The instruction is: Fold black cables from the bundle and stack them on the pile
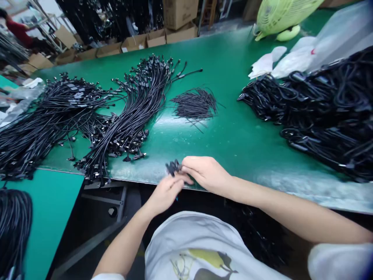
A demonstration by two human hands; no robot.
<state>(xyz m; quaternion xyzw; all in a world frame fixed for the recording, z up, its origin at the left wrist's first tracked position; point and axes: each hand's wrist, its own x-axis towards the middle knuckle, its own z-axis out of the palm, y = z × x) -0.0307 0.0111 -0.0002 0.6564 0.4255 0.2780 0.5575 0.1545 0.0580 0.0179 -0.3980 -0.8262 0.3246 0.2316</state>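
At the table's front edge, my left hand [167, 191] and my right hand [205, 173] meet around a small black cable bundle [174, 167]. The fingers of both hands are closed on it, and its lower part is hidden behind them. Beyond my hands lies a pile of thin black ties [196, 104] on the green table [230, 136]. To the left of that pile, a thick sheaf of black cables [136, 105] with small connectors at the ends stretches across the table.
More loose cables [55, 112] cover the far left. Coiled black cables [329, 105] heap up at the right, near white plastic bags [297, 56] and a yellow-green fan [284, 15]. A lower table [55, 210] at left holds another cable bundle [13, 229]. Cardboard boxes [157, 38] line the back.
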